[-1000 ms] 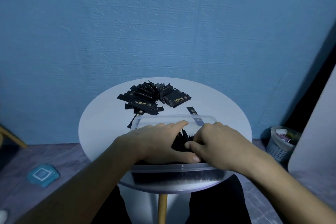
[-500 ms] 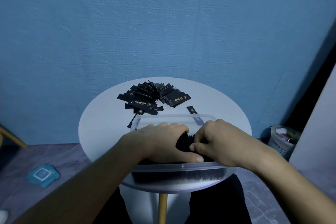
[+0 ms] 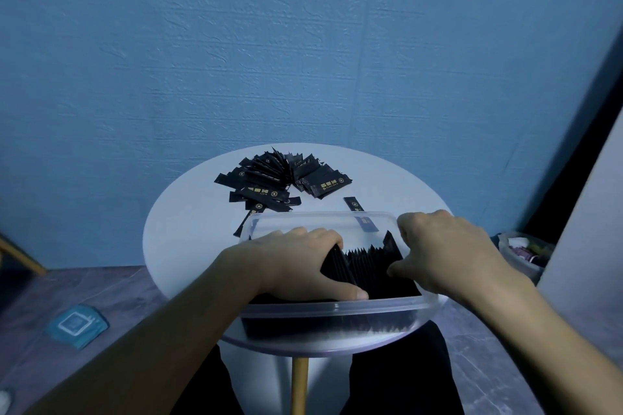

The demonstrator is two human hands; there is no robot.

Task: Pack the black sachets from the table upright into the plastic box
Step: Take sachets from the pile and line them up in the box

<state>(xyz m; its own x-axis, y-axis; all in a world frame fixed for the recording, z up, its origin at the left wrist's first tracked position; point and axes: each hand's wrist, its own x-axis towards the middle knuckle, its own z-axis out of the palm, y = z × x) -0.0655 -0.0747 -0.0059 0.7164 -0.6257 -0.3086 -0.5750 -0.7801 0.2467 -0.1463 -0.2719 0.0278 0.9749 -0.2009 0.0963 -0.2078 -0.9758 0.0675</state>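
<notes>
Box [image 3: 337, 308] of upright sachets [image 3: 367, 263] at counter's [image 3: 188, 232] near edge, left hand [image 3: 296, 266] and right hand [image 3: 448, 256] fingers [image 3: 323, 236] clamped on them

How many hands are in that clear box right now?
2. The left hand grips the left part of the upright sachet row in the plastic box; the right hand holds the row's right end. No other hand is visible.

One table [image 3: 188, 232], one plastic box [image 3: 337, 305], one left hand [image 3: 290, 263], one right hand [image 3: 448, 253], dozens of black sachets [image 3: 269, 178].
</notes>
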